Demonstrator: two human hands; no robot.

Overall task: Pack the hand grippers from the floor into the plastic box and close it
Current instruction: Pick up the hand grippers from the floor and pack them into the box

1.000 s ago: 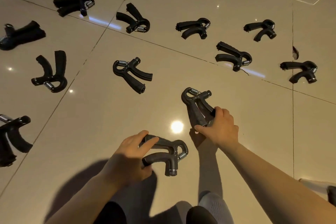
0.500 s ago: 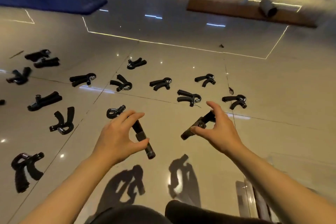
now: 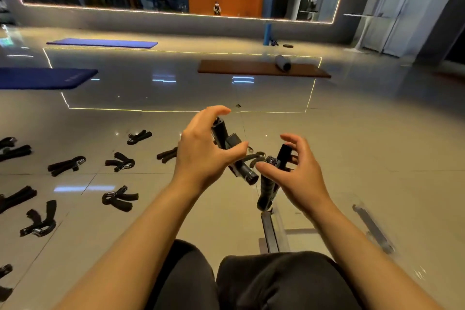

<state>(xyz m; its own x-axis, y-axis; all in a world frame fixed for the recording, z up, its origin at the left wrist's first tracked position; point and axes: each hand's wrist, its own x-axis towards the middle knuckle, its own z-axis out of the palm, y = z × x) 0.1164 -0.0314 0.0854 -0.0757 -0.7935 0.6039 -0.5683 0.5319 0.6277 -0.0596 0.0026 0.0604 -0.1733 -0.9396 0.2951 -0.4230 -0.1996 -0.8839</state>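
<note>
Hand grippers: left hand [image 3: 201,156] pinches one [image 3: 227,148] raised; right hand's [image 3: 299,171] grip holds another [image 3: 273,171].

hand grippers [image 3: 117,199] on floor [image 3: 377,148] at left (mats [image 3: 47,77] beyond)

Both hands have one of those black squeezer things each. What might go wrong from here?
The left hand and right hand each pinch a black spring hand gripper loosely with fingertips, so either might slip onto the glossy tiled floor. The clear plastic box is nearly see-through, so a drop could miss.
</note>
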